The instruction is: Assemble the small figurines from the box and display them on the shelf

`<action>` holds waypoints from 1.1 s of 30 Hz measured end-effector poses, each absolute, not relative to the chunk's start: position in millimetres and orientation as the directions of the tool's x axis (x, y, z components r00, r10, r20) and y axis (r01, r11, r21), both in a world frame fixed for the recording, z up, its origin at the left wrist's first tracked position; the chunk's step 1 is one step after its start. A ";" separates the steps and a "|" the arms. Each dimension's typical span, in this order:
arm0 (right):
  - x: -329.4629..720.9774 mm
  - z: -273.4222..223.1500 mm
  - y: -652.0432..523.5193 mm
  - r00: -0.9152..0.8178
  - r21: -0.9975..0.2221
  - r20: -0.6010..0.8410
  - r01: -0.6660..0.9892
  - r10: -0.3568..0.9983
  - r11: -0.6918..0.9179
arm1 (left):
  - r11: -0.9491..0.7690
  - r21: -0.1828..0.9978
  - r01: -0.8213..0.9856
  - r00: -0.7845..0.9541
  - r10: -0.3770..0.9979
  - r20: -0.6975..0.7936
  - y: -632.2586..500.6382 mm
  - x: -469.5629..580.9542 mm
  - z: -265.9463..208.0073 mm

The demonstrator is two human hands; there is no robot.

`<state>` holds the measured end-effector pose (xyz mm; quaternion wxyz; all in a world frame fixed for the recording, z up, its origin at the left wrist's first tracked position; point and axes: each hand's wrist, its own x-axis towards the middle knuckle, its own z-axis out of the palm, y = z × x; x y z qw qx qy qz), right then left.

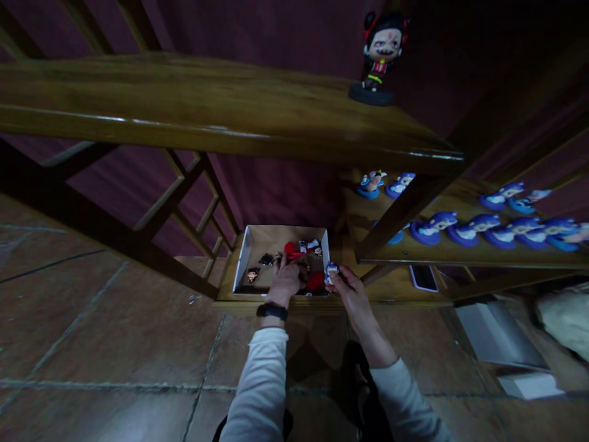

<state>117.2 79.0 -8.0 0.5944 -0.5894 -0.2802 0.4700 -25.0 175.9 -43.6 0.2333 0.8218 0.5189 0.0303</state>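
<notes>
Looks part-way along, to my eye: purple-and-white plastic figurines (pixel 473 229) stand on brown wooden shelf (pixel 464 259); small loose red-and-black figures (pixel 253 274) lie in shallow white-sided cardboard box (pixel 242 260). Left hand (pixel 285 282) down in box, fingers spread among figures; can't tell if gripping. Right hand (pixel 352 293) pinching small blue-and-white plastic figurine (pixel 331 271) at box's right edge.

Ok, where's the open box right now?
Head view, just below centre: the box sits on the bottom board, the left hand inside it. By its right end, the right hand holds a figurine.
</notes>
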 end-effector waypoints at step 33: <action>115.2 -6.0 73.0 0.343 -0.970 -0.202 -0.196 0.917 -0.141 | 0.190 0.312 0.931 -0.137 0.974 -0.182 181.1 -111.4 5.1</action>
